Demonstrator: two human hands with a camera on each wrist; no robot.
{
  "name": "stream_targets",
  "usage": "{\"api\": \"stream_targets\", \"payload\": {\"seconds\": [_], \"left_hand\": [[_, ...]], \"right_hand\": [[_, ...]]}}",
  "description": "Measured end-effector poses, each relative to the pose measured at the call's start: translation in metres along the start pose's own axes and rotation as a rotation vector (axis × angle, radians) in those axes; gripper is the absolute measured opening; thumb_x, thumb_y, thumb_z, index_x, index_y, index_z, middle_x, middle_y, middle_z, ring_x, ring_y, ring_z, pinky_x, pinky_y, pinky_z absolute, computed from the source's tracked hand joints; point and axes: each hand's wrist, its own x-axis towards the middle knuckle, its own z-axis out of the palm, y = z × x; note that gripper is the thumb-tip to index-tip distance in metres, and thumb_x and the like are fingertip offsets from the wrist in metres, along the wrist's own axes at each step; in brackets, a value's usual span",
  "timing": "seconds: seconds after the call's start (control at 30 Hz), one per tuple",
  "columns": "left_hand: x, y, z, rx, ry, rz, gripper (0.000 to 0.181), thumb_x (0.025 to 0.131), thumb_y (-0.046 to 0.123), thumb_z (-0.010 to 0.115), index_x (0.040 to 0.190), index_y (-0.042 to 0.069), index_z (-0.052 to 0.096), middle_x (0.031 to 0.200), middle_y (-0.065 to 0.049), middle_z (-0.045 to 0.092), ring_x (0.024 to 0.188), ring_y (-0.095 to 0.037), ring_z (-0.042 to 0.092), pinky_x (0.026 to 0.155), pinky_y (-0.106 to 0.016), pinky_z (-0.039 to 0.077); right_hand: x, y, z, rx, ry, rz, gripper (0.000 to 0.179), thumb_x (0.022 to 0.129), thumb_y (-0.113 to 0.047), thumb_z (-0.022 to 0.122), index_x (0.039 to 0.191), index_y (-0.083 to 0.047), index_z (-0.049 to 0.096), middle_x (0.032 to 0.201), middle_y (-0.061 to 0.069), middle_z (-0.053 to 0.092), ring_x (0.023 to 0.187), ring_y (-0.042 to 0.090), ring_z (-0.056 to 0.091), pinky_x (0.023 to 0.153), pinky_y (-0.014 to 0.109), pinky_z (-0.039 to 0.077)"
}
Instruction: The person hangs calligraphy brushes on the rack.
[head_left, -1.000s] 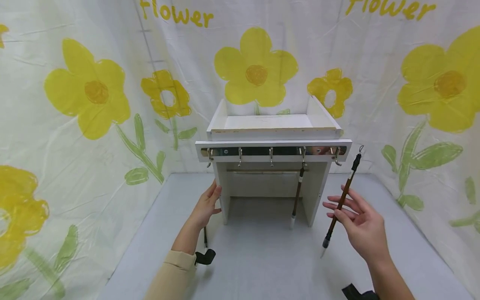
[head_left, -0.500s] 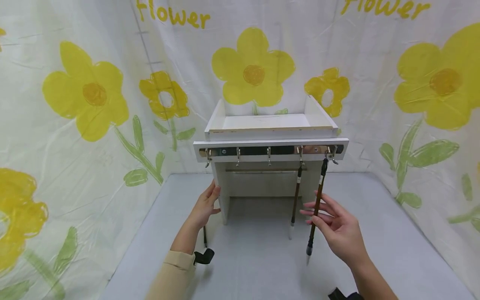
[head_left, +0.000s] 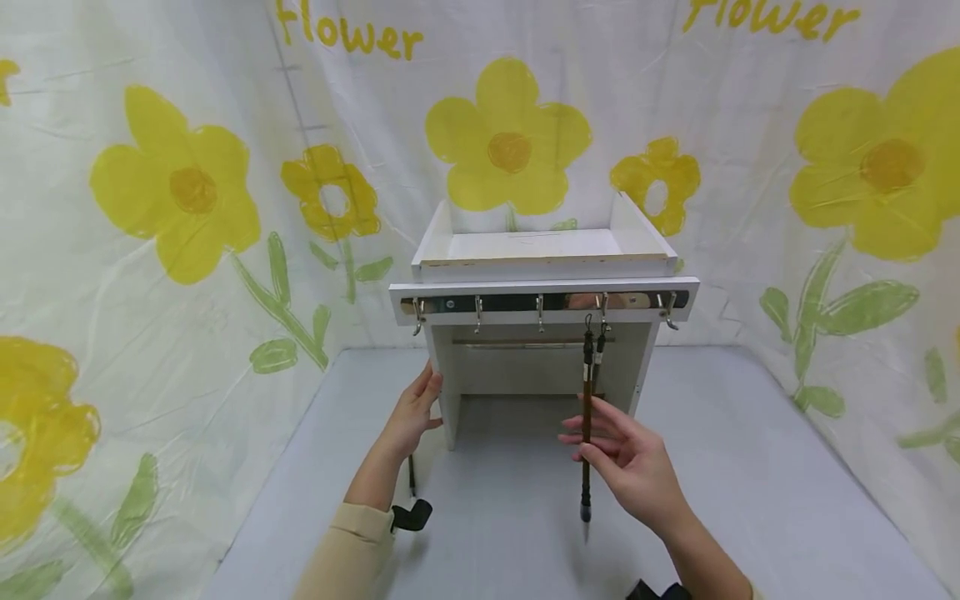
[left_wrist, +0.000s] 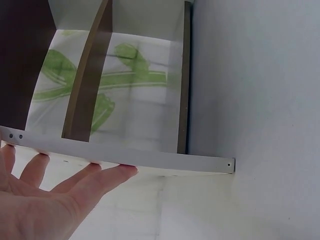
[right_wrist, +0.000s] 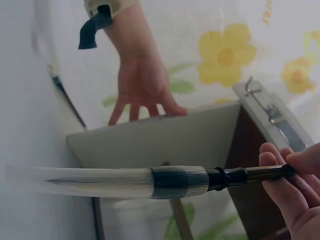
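Note:
My right hand (head_left: pixel 626 462) pinches the brown shaft of a calligraphy brush (head_left: pixel 587 383) between thumb and fingers. The brush stands nearly upright, its wire loop just below and in front of the hook rail (head_left: pixel 510 302). A clear cap (right_wrist: pixel 100 182) covers its bristles in the right wrist view. Behind it a second calligraphy brush (head_left: pixel 600 343) hangs from the fourth hook, mostly hidden. My left hand (head_left: pixel 411 412) rests with extended fingers against the outer left side panel of the white rack (head_left: pixel 444 392). In the left wrist view the fingertips (left_wrist: pixel 127 170) touch that panel.
A dark slender stick-like thing (head_left: pixel 412 477) shows beside my left wrist, partly hidden. An open-topped white tray (head_left: pixel 547 271) forms the rack's top. The pale tabletop (head_left: pixel 495 517) extends around the rack, with a flower-printed curtain (head_left: pixel 225 333) behind.
My right hand has carried the brush leftward from beyond the rack's right side to the fourth hook, and the brush has gone from tilted to nearly upright. My left hand stays on the panel.

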Motion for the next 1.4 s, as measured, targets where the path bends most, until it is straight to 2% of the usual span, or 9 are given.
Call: {"api": "stream_targets", "payload": {"seconds": [0.3,0.63,0.87,1.13,1.4], "left_hand": [[0.002,0.0,0.009,-0.003,-0.018,0.009,0.071,0.103,0.058,0.042,0.163,0.028,0.018,0.169,-0.011,0.016,0.151,-0.045,0.021,0.1,-0.068,0.045],[0.0,-0.005,0.003,0.001,0.0,0.011,0.068,0.103,0.057,0.042,0.162,0.032,0.021,0.169,-0.008,0.017,0.151,-0.044,0.023,0.099,-0.068,0.046],[-0.001,-0.006,0.0,-0.017,0.004,0.013,0.066,0.104,0.053,0.042,0.162,0.03,0.02,0.169,-0.009,0.017,0.151,-0.044,0.023,0.1,-0.069,0.045],[0.001,-0.005,-0.001,0.005,0.007,0.017,0.067,0.104,0.056,0.042,0.162,0.031,0.021,0.169,-0.008,0.016,0.151,-0.043,0.022,0.099,-0.068,0.046],[0.002,-0.005,-0.001,0.006,0.004,0.016,0.068,0.104,0.056,0.042,0.162,0.03,0.021,0.169,-0.007,0.016,0.152,-0.042,0.022,0.099,-0.069,0.046]], "right_hand": [[-0.001,0.004,0.01,0.005,-0.047,0.054,0.063,0.09,0.012,0.066,0.147,-0.009,0.05,0.118,0.02,0.07,0.097,0.022,0.076,0.076,0.034,0.063],[0.004,0.009,0.02,0.028,-0.1,0.082,0.063,0.092,0.01,0.066,0.148,-0.013,0.05,0.119,0.023,0.069,0.099,0.035,0.074,0.075,0.038,0.063],[0.01,0.01,0.022,-0.009,-0.12,0.111,0.064,0.092,0.006,0.067,0.15,-0.014,0.048,0.12,0.015,0.071,0.098,0.024,0.076,0.075,0.036,0.063],[0.013,0.01,0.023,-0.01,-0.112,0.133,0.064,0.092,0.008,0.067,0.15,-0.014,0.048,0.12,0.015,0.071,0.098,0.02,0.076,0.075,0.033,0.063],[0.015,0.015,0.021,0.008,-0.126,0.111,0.061,0.093,0.006,0.067,0.149,-0.005,0.047,0.12,0.022,0.069,0.098,0.027,0.075,0.075,0.033,0.063]]}}
